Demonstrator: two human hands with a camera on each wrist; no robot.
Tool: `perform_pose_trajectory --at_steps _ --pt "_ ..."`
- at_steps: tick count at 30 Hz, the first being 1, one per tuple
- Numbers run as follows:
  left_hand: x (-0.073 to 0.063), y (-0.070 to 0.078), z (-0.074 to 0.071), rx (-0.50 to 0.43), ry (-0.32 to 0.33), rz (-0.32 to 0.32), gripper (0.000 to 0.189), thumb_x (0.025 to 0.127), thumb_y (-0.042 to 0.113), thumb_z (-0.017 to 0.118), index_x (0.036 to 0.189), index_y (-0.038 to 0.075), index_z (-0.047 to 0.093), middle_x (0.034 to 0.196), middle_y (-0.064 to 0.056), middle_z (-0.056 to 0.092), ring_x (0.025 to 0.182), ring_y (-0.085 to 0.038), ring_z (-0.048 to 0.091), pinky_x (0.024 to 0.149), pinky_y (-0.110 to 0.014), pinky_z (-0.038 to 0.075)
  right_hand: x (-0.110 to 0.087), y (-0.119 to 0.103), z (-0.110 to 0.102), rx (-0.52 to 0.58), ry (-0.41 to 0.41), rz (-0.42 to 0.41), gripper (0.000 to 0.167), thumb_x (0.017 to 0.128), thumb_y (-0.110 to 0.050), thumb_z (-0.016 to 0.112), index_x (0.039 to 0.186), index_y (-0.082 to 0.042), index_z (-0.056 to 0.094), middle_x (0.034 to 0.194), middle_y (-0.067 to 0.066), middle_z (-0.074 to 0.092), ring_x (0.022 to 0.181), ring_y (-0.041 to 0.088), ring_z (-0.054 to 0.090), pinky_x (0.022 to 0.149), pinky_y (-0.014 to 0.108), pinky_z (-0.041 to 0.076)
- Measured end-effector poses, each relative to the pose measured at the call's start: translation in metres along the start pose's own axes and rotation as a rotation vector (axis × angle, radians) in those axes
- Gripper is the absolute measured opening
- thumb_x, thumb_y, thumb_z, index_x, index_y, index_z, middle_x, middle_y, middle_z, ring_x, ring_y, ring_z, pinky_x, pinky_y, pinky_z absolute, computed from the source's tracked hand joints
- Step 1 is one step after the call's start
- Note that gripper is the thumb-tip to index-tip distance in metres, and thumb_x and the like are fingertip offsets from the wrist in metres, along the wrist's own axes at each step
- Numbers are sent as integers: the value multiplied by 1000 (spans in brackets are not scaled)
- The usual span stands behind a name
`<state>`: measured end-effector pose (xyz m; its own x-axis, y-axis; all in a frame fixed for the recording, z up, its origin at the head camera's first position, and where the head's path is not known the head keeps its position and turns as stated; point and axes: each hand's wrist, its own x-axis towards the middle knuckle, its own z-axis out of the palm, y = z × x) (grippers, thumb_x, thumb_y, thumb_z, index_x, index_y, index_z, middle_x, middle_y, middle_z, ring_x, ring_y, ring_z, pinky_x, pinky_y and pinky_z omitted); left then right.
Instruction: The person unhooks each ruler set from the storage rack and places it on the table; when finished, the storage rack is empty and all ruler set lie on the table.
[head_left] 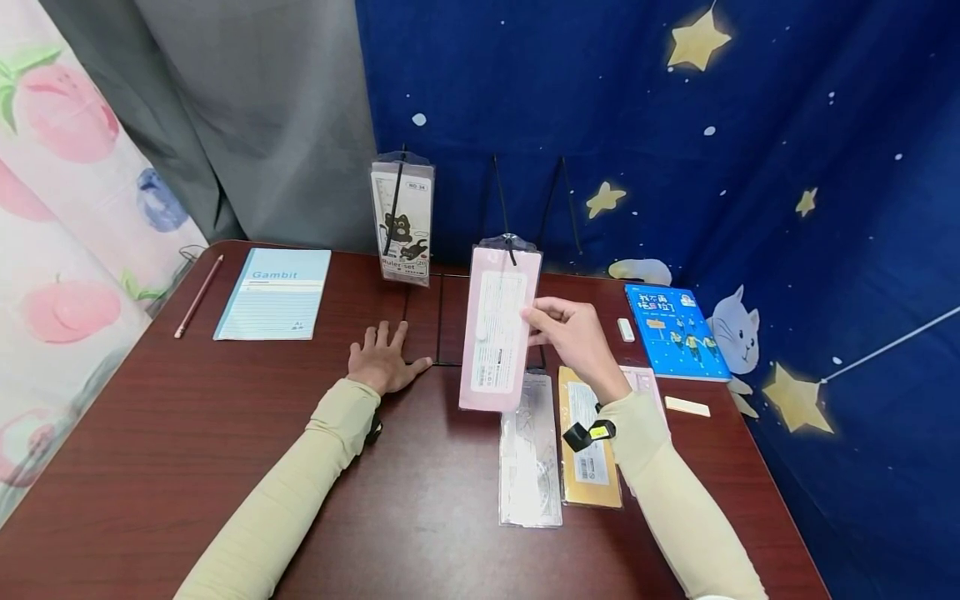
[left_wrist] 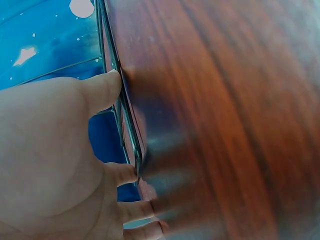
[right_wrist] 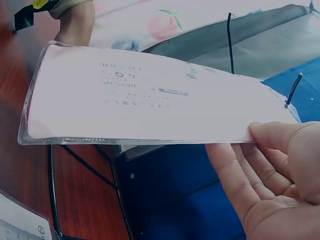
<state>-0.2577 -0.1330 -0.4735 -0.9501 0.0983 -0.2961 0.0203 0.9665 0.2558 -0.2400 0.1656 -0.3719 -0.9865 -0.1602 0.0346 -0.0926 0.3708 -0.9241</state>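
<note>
My right hand (head_left: 567,336) pinches the right edge of a pink ruler set pack (head_left: 475,333) in a clear sleeve, thumb on the near face. The pack hangs upright with its label facing me. A black prong (right_wrist: 294,90) pokes through its top end in the right wrist view. This prong belongs to a black wire rack (head_left: 440,321) standing on the table. Palm down, my left hand (head_left: 381,360) rests with fingers spread at the rack's base, its thumb touching the wire. Another ruler set pack (head_left: 406,221), printed with black cats, hangs on the left prong.
A clear pack (head_left: 529,467), a yellow pack (head_left: 572,492) and a pink pack (head_left: 640,382) lie near my right forearm. Farther right are a blue book (head_left: 678,333), an eraser (head_left: 626,330) and a cream block (head_left: 687,407). A notebook (head_left: 272,296) and pencil (head_left: 198,297) lie left.
</note>
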Motion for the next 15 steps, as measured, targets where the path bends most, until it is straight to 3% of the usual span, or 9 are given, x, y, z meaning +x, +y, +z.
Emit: perform_pose_trajectory --at_steps 15 --pt "0 1 0 12 -8 -2 87 104 65 40 168 12 12 172 -25 12 159 -46 12 121 -66 24 -16 1 2 31 -20 21 31 100 -33 71 120 -10 76 112 14 78 87 21 78 81 35 64"
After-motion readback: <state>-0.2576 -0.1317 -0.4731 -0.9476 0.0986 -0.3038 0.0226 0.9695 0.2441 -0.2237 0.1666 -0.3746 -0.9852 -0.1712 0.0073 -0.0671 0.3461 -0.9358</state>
